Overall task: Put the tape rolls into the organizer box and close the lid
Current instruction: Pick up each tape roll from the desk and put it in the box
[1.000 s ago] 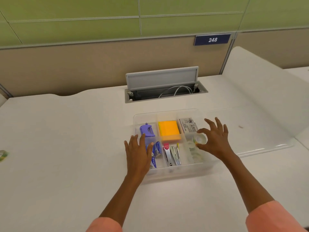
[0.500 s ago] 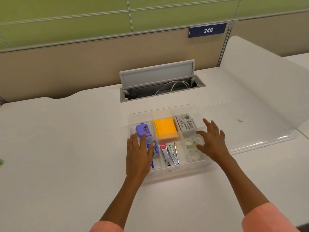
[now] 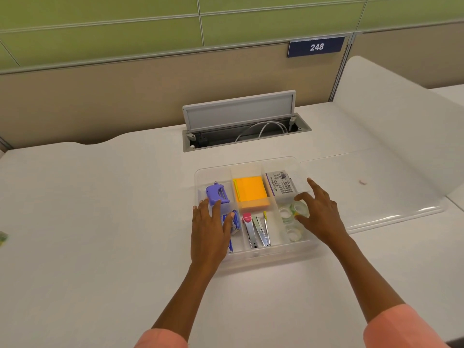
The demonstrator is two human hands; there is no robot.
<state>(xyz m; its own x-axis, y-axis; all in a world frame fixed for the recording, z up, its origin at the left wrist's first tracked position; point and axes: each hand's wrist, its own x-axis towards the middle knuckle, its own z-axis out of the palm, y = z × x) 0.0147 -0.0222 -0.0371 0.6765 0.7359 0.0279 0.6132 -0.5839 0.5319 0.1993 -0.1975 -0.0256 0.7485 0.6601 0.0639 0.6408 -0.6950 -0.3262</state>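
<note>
White desk (image 3: 105, 222), matte, w/ a light patch on it in front of the box. Behind it a beige partition panel (image 3: 125, 96), green panels (image 3: 100, 26) above that, blue plate "248" (image 3: 316, 47) at upper right. Grey cable hatch (image 3: 238, 114) flipped up at desk rear, white cable (image 3: 263, 128) in the slot. 2nd white desk section angles off at right.

Clear organizer box (image 3: 253, 163) mid-desk, lid (image 3: 376, 187) open, lying flat to the right, still joined at box edge. 6 compartments, 2 rows of 3. Counts: 1 purple tool (image 3: 216, 194) rear-left; 1 orange sticky pad (image 3: 251, 192) rear-mid; 1 white labelled pack (image 3: 280, 183) rear-right; 1 blue pack (image 3: 234, 222) front-left; 1 pink-tipped stapler (image 3: 249, 228) + 1 metal clip tool (image 3: 262, 231) front-mid; 3 clear tape rolls (image 3: 288, 222) front-right, 1 tilted w/ green edge under the fingers, 2 lying flat.

Left hand (image 3: 209, 232): flat, fingers spread loose, resting on box's front-left corner, holding nothing. Right hand (image 3: 320, 214): fingers wide, thumb + fingertips at the tilted roll in the front-right bin; can't tell if it's gripped or just touched. 2 salmon sleeves (image 3: 401, 327) at bottom edge. 1 small greenish item (image 3: 3, 238) cut off at far left edge, can't ID.
</note>
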